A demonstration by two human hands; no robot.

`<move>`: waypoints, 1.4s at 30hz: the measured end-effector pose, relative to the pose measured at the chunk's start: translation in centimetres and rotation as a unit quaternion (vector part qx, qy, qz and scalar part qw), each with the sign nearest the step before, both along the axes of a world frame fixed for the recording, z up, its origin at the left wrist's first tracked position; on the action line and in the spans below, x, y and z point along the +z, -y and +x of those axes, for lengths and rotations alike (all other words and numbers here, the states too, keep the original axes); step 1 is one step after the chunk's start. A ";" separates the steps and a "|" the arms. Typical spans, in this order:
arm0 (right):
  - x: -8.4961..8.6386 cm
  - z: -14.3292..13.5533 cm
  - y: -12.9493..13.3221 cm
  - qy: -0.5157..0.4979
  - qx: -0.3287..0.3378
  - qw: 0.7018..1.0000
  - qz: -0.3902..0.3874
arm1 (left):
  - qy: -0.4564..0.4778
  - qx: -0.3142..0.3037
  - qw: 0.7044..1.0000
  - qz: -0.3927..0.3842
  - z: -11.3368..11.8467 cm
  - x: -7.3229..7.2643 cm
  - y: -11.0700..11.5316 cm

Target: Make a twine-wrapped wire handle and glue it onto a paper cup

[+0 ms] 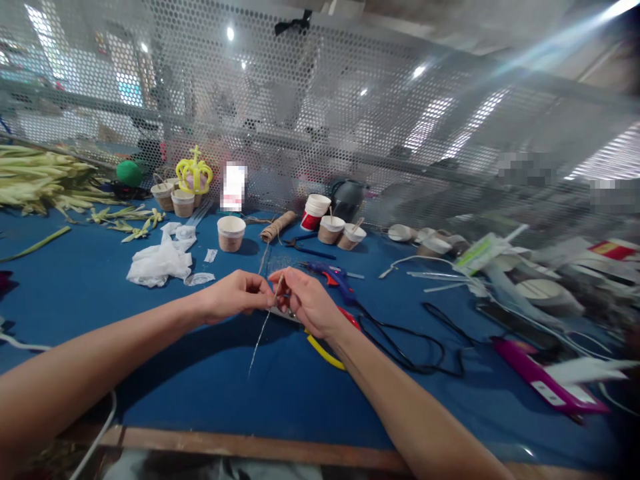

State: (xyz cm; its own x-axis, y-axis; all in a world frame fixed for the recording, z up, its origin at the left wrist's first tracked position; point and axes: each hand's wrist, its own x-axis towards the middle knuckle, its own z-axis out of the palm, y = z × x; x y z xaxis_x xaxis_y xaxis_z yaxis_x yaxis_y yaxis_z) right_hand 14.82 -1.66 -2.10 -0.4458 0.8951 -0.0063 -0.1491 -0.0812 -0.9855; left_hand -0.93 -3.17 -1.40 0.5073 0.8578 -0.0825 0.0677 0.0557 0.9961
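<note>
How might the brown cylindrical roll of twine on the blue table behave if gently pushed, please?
The brown cylindrical roll of twine would likely roll, as it lies on its side. Its thin strand, trailing from the near end, may drag or unwind.

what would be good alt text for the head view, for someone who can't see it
A person's left hand and right hand pinch a thin strand of twine over a blue tabletop. Beyond them are a white-rimmed brown cup and a roll of twine; a blue glue gun lies to the right.
</note>
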 end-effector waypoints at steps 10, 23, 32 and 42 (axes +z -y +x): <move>-0.2 0.2 0.1 0.079 -0.008 0.996 0.035 | -0.031 0.011 0.998 0.048 -0.2 -0.5 -0.4; 0.1 0.1 0.4 0.177 -0.026 0.977 0.116 | -0.059 0.013 0.997 0.045 0.2 -0.3 -0.2; 0.5 0.0 0.6 0.110 -0.023 0.991 0.078 | -0.010 -0.040 0.999 0.032 -0.4 0.0 -0.3; -0.2 0.1 0.2 0.072 -0.022 0.997 0.027 | -0.100 0.004 0.976 0.191 -0.1 -0.4 -0.5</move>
